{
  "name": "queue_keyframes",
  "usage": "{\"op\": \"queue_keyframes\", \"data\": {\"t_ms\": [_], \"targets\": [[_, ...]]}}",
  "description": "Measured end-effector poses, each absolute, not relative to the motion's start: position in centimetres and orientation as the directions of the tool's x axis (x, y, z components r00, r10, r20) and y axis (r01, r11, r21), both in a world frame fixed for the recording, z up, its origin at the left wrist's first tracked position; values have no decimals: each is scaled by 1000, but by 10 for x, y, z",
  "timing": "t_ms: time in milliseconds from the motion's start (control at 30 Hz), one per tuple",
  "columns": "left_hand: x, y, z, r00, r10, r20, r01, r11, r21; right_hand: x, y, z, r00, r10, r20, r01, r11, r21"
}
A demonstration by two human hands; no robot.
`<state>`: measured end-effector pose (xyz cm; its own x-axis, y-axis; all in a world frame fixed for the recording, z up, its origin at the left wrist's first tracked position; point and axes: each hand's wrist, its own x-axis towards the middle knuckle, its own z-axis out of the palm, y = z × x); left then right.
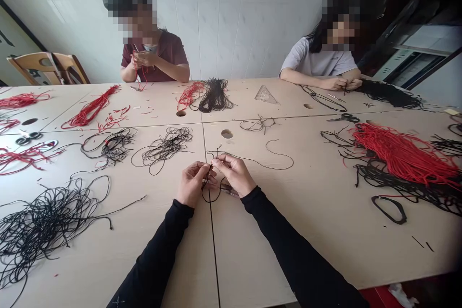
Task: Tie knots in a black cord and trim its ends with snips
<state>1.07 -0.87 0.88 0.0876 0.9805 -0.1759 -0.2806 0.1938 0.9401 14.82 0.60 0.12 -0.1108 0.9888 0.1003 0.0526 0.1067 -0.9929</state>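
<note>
Both my hands meet over the seam of the pale table (252, 236), fingers pinched close together. My left hand (195, 180) is closed on a thin black cord (212, 200), which hangs in a loop below the fingers. The thumb and forefinger of my right hand (234, 173) pinch the same cord near its short upper ends. A loose length of cord trails right across the table. Under my right palm shows part of a dark, slim tool (228, 188), mostly hidden.
Black cord bundles (50, 224) lie at left, and a red cord heap (404, 154) on black cords at right. Scissors (344, 118) and a clear triangle ruler (266, 95) lie farther back. Two people (155, 55) sit opposite, handling cords. The table has round holes (227, 134).
</note>
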Motion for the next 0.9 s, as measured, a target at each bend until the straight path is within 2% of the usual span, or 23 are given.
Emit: {"op": "queue_keyframes", "data": {"t_ms": [267,433,633,767,900], "targets": [[9,-5,4,48,977,-208,-380,211,901,153,7,2,-135,984,115,215,142,-966],[7,-4,2,33,977,-210,-414,205,887,152,8,3,-172,975,143,221,180,-959],[6,-4,6,103,969,-224,-403,246,881,150,5,3,-151,979,137,261,173,-950],[8,-6,6,42,979,-200,-353,202,913,150,4,3,-157,979,129,282,169,-944],[6,-4,3,-36,984,-175,-355,151,922,154,4,5,-150,974,170,391,216,-895]]}}
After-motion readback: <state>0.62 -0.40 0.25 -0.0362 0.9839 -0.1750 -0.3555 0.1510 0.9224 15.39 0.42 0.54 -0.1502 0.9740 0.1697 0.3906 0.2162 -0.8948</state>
